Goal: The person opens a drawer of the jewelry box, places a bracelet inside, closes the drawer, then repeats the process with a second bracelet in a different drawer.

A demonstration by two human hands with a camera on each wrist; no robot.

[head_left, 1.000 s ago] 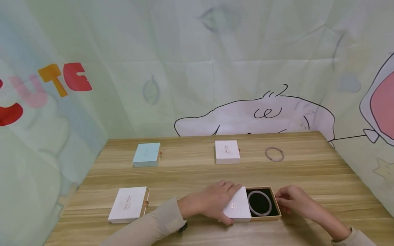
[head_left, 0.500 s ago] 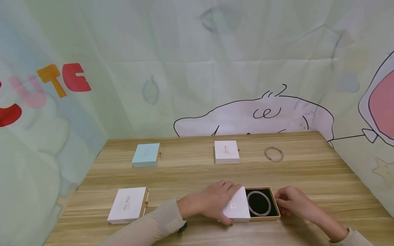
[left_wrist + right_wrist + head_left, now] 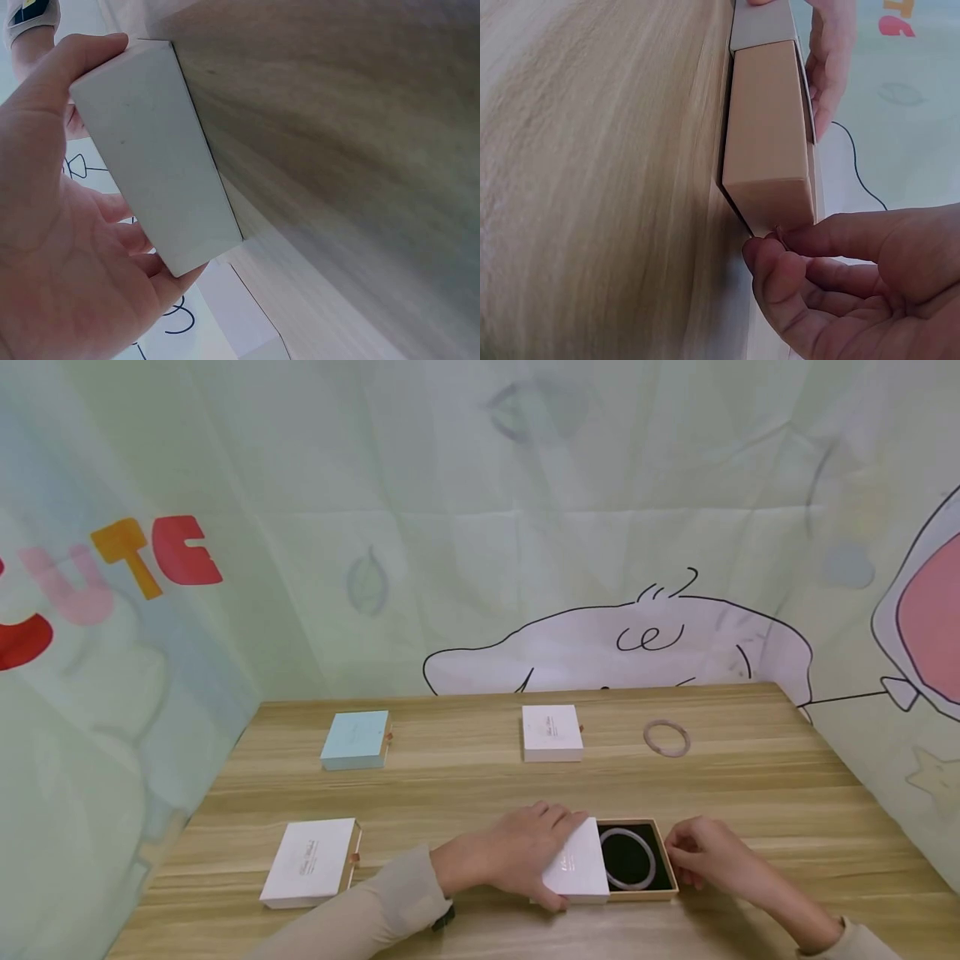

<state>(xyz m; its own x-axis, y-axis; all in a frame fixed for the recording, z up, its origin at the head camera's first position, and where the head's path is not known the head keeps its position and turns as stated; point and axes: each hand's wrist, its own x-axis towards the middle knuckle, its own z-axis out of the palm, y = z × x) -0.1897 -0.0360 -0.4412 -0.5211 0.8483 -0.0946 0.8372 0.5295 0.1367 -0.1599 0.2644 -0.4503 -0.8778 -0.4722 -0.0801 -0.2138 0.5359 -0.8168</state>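
Observation:
My left hand [image 3: 517, 852] grips the white sleeve [image 3: 588, 864] of a slide-out box by its two opposite sides, thumb on the near one. From the sleeve's right side the tan drawer [image 3: 769, 120] sticks out partway, lined in black. Inside lies a pale mauve bangle [image 3: 632, 886], its left edge right at the sleeve. At the drawer's outer end my right hand [image 3: 716, 852] pinches a small ribbon tab [image 3: 781, 234] between thumb and forefinger; its other fingers are curled. The left wrist view shows the sleeve's closed end [image 3: 157, 157] against my palm side.
A second bangle [image 3: 648, 739] lies at the back right of the wooden table [image 3: 450, 785]. Left of it stands a white box [image 3: 552, 732], and farther left a light blue box [image 3: 357, 739]. Another white box [image 3: 311, 862] sits at the front left, beside my left forearm.
The drawer has slid slightly left into the sleeve, and my right hand has moved left with it. My left hand keeps its grip in place.

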